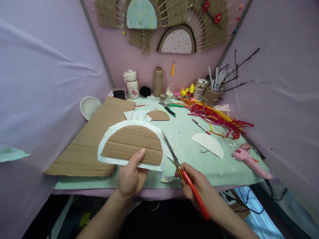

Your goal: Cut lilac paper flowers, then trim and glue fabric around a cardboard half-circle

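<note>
My left hand [132, 177] grips the lower edge of a cardboard half-circle [129, 141], its thumb pressed on the brown face. Pale printed fabric [102, 149] lies behind the cardboard and sticks out around it as a border. In my right hand [194, 184] is a pair of red-handled scissors [183, 174], blades parted and pointing up and to the left. The blades are beside the fabric's right edge; whether they touch it I cannot tell. Below that edge hangs a strip of fabric [166, 176].
A large cardboard sheet [82, 146] covers the table's left side. Behind my hands are a smaller cardboard half-circle [159, 115] and green-handled pliers [170, 108]. To the right lie a white half-circle [209, 144], a pen [201, 126], pipe cleaners [214, 116] and a pink glue gun [250, 161].
</note>
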Motion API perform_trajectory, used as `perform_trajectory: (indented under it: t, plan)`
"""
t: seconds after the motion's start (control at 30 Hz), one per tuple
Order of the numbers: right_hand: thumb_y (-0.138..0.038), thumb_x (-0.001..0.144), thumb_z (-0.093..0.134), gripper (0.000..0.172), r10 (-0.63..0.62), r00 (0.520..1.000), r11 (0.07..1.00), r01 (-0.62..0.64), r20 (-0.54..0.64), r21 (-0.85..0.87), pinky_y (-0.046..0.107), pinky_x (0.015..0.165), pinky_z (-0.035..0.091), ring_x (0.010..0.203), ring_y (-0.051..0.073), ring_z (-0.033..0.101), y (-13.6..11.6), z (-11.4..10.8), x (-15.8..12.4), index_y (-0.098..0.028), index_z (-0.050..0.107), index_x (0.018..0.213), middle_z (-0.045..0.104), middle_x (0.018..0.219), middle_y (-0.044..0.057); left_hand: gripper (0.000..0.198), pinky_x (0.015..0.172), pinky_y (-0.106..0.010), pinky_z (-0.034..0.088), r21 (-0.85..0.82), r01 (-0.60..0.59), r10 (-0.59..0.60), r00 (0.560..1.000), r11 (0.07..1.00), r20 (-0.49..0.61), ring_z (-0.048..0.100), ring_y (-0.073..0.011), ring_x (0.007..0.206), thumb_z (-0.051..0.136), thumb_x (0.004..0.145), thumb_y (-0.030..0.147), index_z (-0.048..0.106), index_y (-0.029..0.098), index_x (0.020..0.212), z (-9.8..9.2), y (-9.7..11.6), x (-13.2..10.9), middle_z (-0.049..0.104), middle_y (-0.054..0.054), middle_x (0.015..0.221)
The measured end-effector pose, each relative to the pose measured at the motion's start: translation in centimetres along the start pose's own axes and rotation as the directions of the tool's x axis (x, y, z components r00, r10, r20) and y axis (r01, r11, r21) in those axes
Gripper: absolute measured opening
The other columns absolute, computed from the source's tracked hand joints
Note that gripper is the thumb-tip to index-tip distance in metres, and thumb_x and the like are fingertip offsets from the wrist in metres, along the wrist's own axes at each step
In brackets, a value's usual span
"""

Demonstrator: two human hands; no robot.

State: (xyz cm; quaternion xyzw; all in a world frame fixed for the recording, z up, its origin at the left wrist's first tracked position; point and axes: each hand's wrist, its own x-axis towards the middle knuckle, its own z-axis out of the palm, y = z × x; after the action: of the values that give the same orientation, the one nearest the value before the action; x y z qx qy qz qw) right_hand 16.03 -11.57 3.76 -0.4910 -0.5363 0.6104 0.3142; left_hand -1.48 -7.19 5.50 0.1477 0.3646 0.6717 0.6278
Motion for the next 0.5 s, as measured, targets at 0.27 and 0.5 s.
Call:
perform_trajectory:
  t: [0.27,0.5]
  plan:
    - [-0.023,0.064,0.056,0.024,0.01,1.0,1.0,-0.01,-0.009,0.003,0.021,0.045,0.021,0.049,0.008,0.036,-0.05,-0.07,-0.19,-0.022,0.038,0.079,0.04,0.056,-0.008,0.059,0.096,-0.04,0.048,0.037,0.041,-0.041,0.999,0.998,-0.002,0.064,-0.0266,0.103,0.077,0.061,0.019,0.061,0.024,0.118,-0.16,-0.2,-0.21,0.074,0.0,0.093]
    - [-0.03,0.065,0.059,0.025,0.066,0.997,0.998,-0.066,-0.042,0.006,0.021,0.044,0.02,0.048,0.007,0.033,-0.61,0.08,-0.12,-0.022,0.038,0.074,0.038,0.054,-0.009,0.06,0.095,-0.04,0.048,0.059,0.037,-0.037,0.999,0.998,0.002,0.065,-0.027,0.102,0.078,0.06,0.018,0.061,0.023,0.118,-0.53,-0.17,0.03,0.074,0.0,0.092]
